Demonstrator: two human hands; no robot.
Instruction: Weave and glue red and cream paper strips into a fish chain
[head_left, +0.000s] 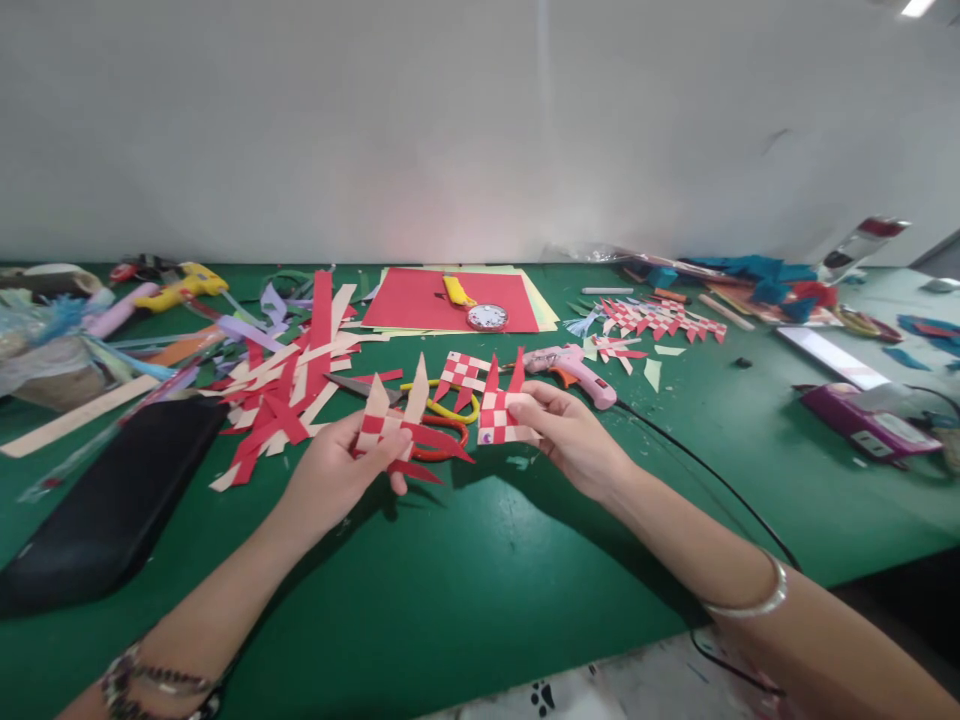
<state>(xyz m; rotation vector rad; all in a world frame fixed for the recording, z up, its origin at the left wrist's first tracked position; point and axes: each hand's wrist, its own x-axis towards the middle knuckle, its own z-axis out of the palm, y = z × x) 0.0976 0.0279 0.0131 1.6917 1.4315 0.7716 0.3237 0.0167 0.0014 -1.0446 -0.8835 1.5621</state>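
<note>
My left hand (334, 475) is closed on a woven red-and-cream paper piece (397, 425) whose loose strip ends stick out in points. My right hand (566, 430) pinches a second woven checkered piece (501, 412) by its right edge, a little to the right of the first. Both pieces hang just above the green table (480, 580). A third woven piece (463, 373) lies flat behind them. Scissors with yellow and red handles (442, 415) lie on the table between my hands.
A pile of red and cream paper strips (289, 385) lies at left, beside a black case (112, 500). A pink glue gun (574, 370) with a black cord lies right of centre. Red card with a small clock (487, 317) sits behind. More woven pieces (660, 320) lie at back right.
</note>
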